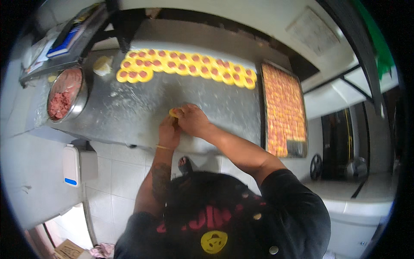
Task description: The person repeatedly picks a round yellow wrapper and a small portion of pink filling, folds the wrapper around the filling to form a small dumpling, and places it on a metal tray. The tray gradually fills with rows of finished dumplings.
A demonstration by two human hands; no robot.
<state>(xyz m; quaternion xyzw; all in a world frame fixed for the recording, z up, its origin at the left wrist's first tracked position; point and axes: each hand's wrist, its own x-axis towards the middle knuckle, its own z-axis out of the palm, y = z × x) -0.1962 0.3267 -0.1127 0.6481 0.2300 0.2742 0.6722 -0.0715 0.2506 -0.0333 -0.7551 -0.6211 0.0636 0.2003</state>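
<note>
My left hand [168, 133] and my right hand [192, 120] meet above the near part of the metal table, fingers closed together on a small yellow dough round [174, 112]. Only a bit of the dough shows between the fingertips; any filling in it is hidden. Farther back lie overlapping rows of yellow dough rounds [202, 69], each with a dab of ground meat on top. To the right, a large tray [297, 150] holds many small filled dough pieces in tight rows, with bare metal at its near right corner.
A steel bowl [80, 101] of ground meat [59, 105] stands at the left end of the table [129, 116]. Behind it lies a pale yellow dough stack [102, 65]. A shelf [82, 47] with a blue book overhangs the far left. A white bin [72, 166] stands below.
</note>
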